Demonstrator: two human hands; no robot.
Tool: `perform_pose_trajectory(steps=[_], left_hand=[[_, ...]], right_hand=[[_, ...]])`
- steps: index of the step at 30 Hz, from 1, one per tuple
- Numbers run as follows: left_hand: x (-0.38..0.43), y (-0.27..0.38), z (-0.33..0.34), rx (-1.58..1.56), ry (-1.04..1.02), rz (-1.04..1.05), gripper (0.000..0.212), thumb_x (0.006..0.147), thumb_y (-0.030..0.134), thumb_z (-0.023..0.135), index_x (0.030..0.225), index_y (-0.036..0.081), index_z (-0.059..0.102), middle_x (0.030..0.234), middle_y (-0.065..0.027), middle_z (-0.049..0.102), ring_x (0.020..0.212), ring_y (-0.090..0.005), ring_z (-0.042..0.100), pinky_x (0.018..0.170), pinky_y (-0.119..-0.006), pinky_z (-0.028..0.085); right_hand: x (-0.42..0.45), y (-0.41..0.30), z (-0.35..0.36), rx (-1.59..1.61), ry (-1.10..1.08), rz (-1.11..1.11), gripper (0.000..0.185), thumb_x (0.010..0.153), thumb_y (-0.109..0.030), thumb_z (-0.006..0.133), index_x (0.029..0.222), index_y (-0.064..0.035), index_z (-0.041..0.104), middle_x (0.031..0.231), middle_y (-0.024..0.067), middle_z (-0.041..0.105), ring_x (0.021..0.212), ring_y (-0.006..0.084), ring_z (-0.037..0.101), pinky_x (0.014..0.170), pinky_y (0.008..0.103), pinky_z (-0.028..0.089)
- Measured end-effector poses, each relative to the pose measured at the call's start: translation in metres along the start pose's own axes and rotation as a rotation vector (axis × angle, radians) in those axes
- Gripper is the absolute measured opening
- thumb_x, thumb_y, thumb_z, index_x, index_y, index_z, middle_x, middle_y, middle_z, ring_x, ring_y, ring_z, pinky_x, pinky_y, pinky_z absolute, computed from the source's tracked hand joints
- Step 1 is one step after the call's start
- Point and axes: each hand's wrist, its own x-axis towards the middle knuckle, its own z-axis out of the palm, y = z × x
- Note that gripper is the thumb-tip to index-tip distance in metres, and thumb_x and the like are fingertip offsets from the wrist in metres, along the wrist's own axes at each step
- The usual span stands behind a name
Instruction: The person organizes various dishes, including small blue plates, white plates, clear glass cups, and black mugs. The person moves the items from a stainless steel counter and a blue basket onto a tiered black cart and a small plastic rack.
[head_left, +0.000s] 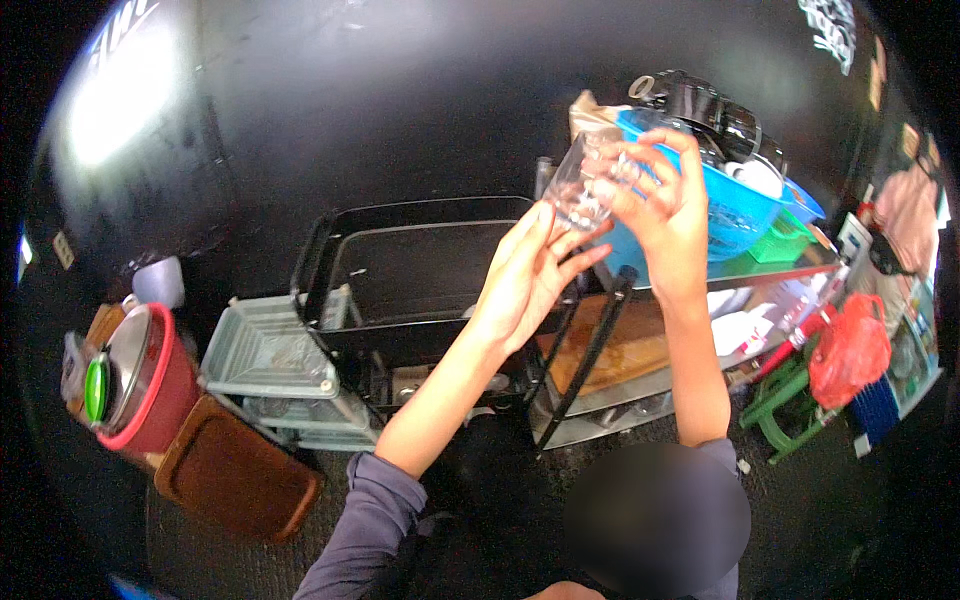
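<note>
A clear drinking glass (576, 184), tilted, is held up between both hands above a black cart. The fingers of my right hand (652, 191) close around its upper right side. My left hand (525, 277) supports it from below, its fingertips against the lower end and the other fingers spread. Beneath and left of my hands stands the black cart (420, 322) with a raised rim. Right behind my right hand, a blue plastic basket (739, 217) holds black pots (694, 101) and a white item.
A green basket (780, 238) sits beside the blue one on a metal table. Left stand a grey tiered rack (262, 337), a red tub (161, 382) with lids and a brown lidded box (236, 469). Right are a green stool (776, 405) and a red plastic bag (847, 352).
</note>
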Motion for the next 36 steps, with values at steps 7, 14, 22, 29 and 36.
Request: perform_pose_trajectory(steps=[7,14,22,29,36], left_hand=[[-0.082,0.038,-0.056,-0.128,0.294,0.037,0.038,0.099,0.022,0.050,0.131,0.002,0.047,0.121,-0.0116,0.059,0.108,-0.0214,0.062,0.094,-0.036,0.054],[-0.152,0.096,-0.103,0.130,0.594,0.234,0.038,0.093,0.017,0.057,0.127,0.002,0.049,0.117,-0.0108,0.060,0.105,-0.0194,0.062,0.089,-0.033,0.056],[-0.220,0.206,-0.157,0.755,0.886,0.357,0.039,0.088,0.009,0.062,0.125,0.001,0.053,0.117,-0.0107,0.059,0.107,-0.0193,0.059,0.090,-0.040,0.055],[-0.261,0.223,-0.259,1.305,1.150,0.063,0.040,0.074,0.014,0.076,0.111,0.000,0.065,0.103,-0.0157,0.064,0.089,-0.0229,0.068,0.071,-0.033,0.060],[-0.286,0.210,-0.338,2.081,0.970,-0.346,0.050,0.053,0.025,0.084,0.097,0.004,0.073,0.088,-0.0209,0.069,0.084,-0.0306,0.070,0.076,-0.040,0.056]], right_hand=[[-0.037,0.054,0.068,0.178,-0.200,0.085,0.059,0.076,0.002,0.075,0.121,-0.0050,0.037,0.116,0.0151,0.055,0.109,0.0237,0.059,0.094,0.0355,0.049],[-0.079,0.115,0.140,0.247,-0.280,0.318,0.049,0.093,-0.021,0.063,0.133,-0.0068,0.038,0.131,0.0140,0.043,0.111,0.0211,0.056,0.085,0.0331,0.050],[-0.108,0.155,0.171,-0.716,-0.620,-0.043,0.033,0.085,-0.042,0.064,0.099,-0.0122,0.061,0.089,0.0069,0.066,0.083,0.0255,0.067,0.066,0.0380,0.051],[-0.109,0.150,0.173,-0.781,-0.584,0.019,0.029,0.083,-0.039,0.067,0.095,-0.0126,0.062,0.078,0.0076,0.069,0.071,0.0273,0.068,0.061,0.0385,0.050],[-0.113,0.151,0.170,-0.751,-0.589,-0.061,0.029,0.083,-0.035,0.066,0.095,-0.0092,0.061,0.084,0.0080,0.069,0.077,0.0264,0.067,0.064,0.0398,0.052]])
